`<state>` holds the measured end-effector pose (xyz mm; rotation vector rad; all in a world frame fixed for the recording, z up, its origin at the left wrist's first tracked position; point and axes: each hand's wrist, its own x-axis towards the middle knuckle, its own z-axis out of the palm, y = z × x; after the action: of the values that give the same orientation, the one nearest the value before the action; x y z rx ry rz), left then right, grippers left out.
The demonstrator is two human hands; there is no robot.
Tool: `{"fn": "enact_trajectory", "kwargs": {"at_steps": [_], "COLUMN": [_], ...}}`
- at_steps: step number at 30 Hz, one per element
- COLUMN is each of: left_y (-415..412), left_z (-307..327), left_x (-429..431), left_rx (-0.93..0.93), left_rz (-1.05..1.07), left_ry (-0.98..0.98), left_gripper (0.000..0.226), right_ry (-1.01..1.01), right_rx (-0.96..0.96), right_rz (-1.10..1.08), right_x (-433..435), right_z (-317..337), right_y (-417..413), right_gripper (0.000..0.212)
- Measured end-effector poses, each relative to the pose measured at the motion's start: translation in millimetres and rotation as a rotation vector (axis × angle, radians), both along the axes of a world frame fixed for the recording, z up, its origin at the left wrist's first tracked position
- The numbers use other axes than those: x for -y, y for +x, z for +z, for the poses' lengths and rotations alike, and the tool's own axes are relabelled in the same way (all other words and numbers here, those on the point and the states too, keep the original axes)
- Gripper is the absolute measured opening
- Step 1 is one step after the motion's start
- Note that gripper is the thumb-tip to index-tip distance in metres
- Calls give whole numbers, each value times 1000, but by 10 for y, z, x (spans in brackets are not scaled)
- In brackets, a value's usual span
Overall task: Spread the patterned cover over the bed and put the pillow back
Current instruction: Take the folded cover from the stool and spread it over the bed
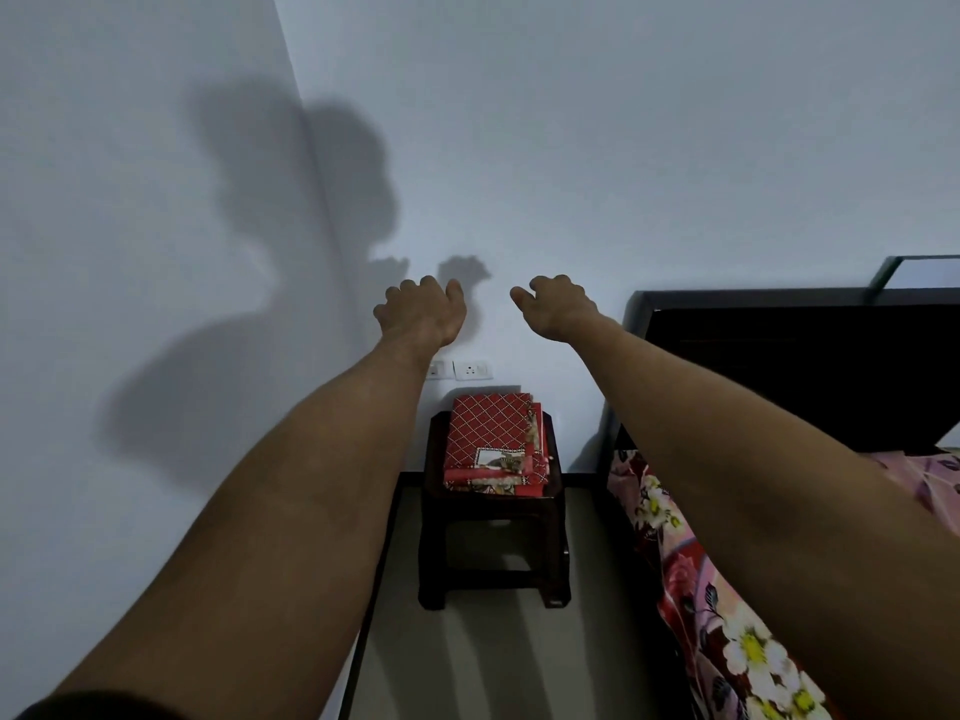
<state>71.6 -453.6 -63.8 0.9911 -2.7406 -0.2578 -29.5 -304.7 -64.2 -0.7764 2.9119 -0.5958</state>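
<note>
Red folded cloth with a diamond pattern, probably the patterned cover (491, 443), lies on the dark stool (493, 537), kept off the floor and just left of the bed (696, 589). Above the stool, left hand (420, 313) and right hand (557, 305) are stretched forward, fingers loosely curled and holding nothing. No pillow is visible.
</note>
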Motion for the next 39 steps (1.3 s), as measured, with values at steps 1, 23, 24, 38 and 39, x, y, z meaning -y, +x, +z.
{"fn": "enact_trajectory", "kwargs": {"at_steps": [1, 23, 24, 38, 39], "left_y": [-79, -1967, -2004, -2545, -2572], "left_z": [-33, -827, -867, -1875, -1959], "left_x": [52, 689, 704, 952, 981], "left_rx": [5, 125, 129, 253, 263], "left_rz": [-5, 29, 28, 8, 9], "left_ry": [2, 131, 134, 223, 228], "left_gripper": [64, 66, 66, 68, 68], "right_ry": [3, 71, 75, 186, 190], "right_rx": [4, 92, 96, 253, 266], "right_rz": [0, 56, 58, 40, 35], "right_x": [62, 825, 835, 1035, 1056], "right_z": [-36, -782, -821, -1873, -1949], "right_y": [-77, -2006, -2043, -2518, -2538], "right_gripper": [55, 58, 58, 58, 57]}}
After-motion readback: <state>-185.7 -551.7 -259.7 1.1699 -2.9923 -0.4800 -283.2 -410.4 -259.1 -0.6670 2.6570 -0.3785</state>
